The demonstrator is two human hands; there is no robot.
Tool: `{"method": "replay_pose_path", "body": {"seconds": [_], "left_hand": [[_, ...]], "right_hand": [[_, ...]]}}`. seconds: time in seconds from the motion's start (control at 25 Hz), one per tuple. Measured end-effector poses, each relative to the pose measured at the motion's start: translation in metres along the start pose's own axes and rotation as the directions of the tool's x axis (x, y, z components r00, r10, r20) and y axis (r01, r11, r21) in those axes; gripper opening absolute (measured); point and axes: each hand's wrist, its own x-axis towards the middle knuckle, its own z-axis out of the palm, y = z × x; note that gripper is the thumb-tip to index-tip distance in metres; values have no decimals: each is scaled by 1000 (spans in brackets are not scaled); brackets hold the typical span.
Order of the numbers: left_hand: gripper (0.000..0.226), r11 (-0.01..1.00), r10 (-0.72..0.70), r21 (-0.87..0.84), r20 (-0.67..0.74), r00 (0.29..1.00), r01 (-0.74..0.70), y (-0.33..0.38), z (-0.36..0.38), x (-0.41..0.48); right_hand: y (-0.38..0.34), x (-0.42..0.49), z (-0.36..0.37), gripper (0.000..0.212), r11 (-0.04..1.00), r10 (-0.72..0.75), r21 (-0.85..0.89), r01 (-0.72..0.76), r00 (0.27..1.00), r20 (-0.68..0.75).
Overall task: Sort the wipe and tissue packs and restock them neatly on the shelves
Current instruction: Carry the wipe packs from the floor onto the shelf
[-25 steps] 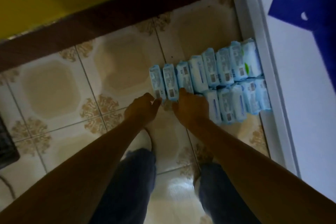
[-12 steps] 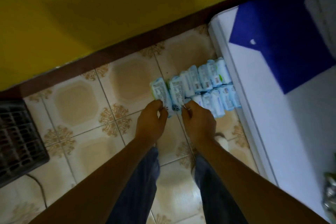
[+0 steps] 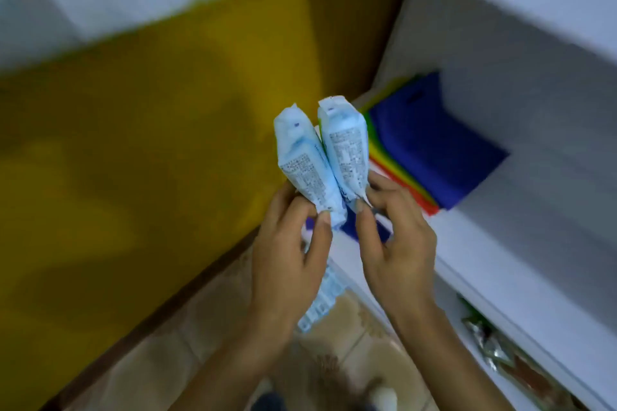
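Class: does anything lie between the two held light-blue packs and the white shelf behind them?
Nothing visible blocks the light-blue plastic packs, but a stack of blue, green, yellow and red sheets occupies part of the white shelf.

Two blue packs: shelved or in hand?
In hand. Left hand pinches the left pack, right hand the right pack, by their lower ends; both held up before the shelf.

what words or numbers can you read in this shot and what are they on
No text here can be read.
left pack: block of fine print, too small and blurred to read
right pack: block of fine print, also too blurred
lower packs: dark printed marks, too blurred
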Motion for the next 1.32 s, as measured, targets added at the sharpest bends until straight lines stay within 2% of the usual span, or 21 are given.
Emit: {"method": "replay_pose_path", "body": {"seconds": [0.16, 0.28, 0.44, 0.56, 0.6, 0.68, 0.76, 0.84, 0.88, 0.92, 1.0, 1.08, 1.16, 1.32], "left_hand": [[42, 948, 315, -25, -98, 944, -319, 128, -14, 26], [30, 869, 477, -72, -146, 867, -490, 222, -11, 29], [20, 796, 553, -173, -180, 813, -580, 328, 20, -11], [9, 744, 605, -273, -114, 788, -610, 385, 54, -49], [13, 741, 604, -308, -81, 793, -597, 402, 65, -60], [45, 754, 593, -321, -42, 804, -573, 426, 81, -69], [88, 767, 616, -238, 14, 788, -596, 443, 94, -69], [120, 741, 672, -135, 159, 723, -658, 457, 109, -70], [126, 726, 683, -127, 249, 686, -676, 462, 116, -72], [127, 738, 666, -172, 345, 662, -653, 467, 123, -75], [128, 806, 592, -340, 476, 651, -484, 472, 137, -81], [124, 840, 528, -436, 516, 674, -324, 469, 153, -79], [117, 846, 472, -500, 538, 698, -186, 466, 170, -71], [77, 801, 360, -594, 579, 732, 76, 459, 215, -43]], "right_hand": [[-73, 47, -104, 15, 991, -101, 61, 118, 967, -235], [-117, 71, -201, 26, 974, -202, 30, 223, 926, -319], [-147, 45, -322, 21, 958, -277, -46, 282, 878, -390], [-149, 15, -402, 14, 963, -261, -68, 259, 853, -451], [-149, 5, -428, 14, 966, -252, -74, 247, 849, -464], [-145, -14, -469, 14, 974, -227, -88, 210, 854, -468], [-137, -32, -503, 14, 983, -186, -95, 160, 866, -463], [-129, -47, -531, 13, 988, -146, -116, 105, 890, -432], [-124, -51, -541, 15, 991, -119, -108, 82, 907, -404], [-119, -54, -549, 17, 996, -83, -73, 60, 922, -378], [-110, -56, -558, 17, 999, -11, 27, 22, 940, -342], [-100, -55, -562, 15, 994, 17, 108, 22, 939, -343], [-87, -50, -563, 31, 980, 69, 200, 4, 931, -357], [-50, -30, -563, 58, 975, 169, 195, -108, 927, -334]]}}
